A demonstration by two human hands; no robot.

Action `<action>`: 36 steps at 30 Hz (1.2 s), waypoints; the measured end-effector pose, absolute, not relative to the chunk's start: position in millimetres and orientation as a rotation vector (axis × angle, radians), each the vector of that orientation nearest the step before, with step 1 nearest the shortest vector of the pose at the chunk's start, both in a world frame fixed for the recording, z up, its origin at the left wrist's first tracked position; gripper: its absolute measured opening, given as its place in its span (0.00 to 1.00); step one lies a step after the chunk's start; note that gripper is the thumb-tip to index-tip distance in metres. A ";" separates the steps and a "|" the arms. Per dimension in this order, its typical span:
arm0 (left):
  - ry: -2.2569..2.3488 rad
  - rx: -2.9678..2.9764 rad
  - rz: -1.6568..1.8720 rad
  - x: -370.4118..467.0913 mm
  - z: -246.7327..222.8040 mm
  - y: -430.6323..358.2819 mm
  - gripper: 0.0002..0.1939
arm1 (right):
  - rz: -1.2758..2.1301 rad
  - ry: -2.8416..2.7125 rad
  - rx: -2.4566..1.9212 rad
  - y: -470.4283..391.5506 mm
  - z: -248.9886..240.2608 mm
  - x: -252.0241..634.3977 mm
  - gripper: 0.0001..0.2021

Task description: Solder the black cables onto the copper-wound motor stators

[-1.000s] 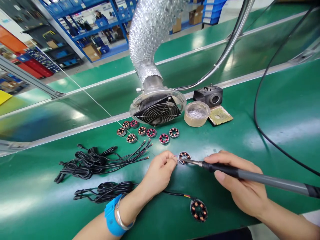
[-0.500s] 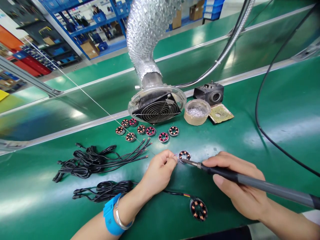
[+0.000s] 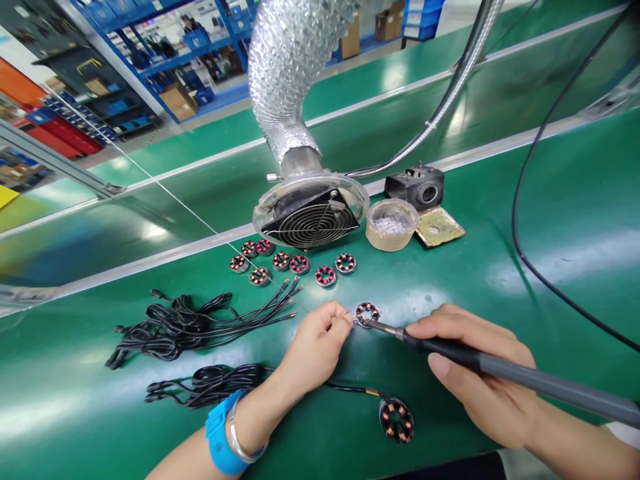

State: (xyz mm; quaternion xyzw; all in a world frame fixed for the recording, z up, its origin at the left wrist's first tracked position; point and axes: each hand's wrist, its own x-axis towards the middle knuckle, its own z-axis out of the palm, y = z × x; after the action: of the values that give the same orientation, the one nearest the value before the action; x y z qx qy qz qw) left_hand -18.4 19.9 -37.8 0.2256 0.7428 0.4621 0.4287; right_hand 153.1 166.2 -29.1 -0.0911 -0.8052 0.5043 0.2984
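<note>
A small round coil ring (image 3: 367,313) with copper windings lies between my hands on the green table. My left hand (image 3: 320,340) is closed at its left edge, pinching thin wires that run to the ring. Wrapped round a grey and black soldering iron (image 3: 453,352), my right hand (image 3: 485,373) holds it from the right. The iron's metal tip touches or nearly touches the ring's lower edge. Nearer to me, a larger-looking coil ring (image 3: 397,420) is joined to a black cable (image 3: 227,383) that passes under my left wrist.
Several coil rings (image 3: 299,265) stand behind my left hand. A fume fan (image 3: 315,223) hangs over the table. Beyond are a round tin (image 3: 391,225), a sponge tray (image 3: 439,227) and a black holder (image 3: 416,187). Bundled black cables (image 3: 175,323) lie left; a hanging cord (image 3: 517,220) curves at right.
The whole view has shifted slightly. Both hands stay nearly in place, with the iron tip still at the ring's lower edge.
</note>
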 end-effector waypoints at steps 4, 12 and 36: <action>1.851 0.558 1.158 -18.6 -38.3 20.5 0.12 | 1.360 -2.132 -0.265 163.5 -29.4 153.0 0.11; 1.847 0.554 1.156 -17.7 -35.9 20.7 0.12 | 1.346 -2.133 -0.266 162.4 -27.7 151.7 0.12; 1.862 0.563 1.135 -17.9 -35.2 20.8 0.12 | 1.271 -2.184 -0.167 172.0 -26.7 154.3 0.14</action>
State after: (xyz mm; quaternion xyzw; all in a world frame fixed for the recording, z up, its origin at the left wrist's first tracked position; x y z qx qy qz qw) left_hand -17.9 20.8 -35.2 0.2258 0.7462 0.4551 0.4302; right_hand 154.3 172.0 -26.7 -0.0629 -0.8228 0.4788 0.2997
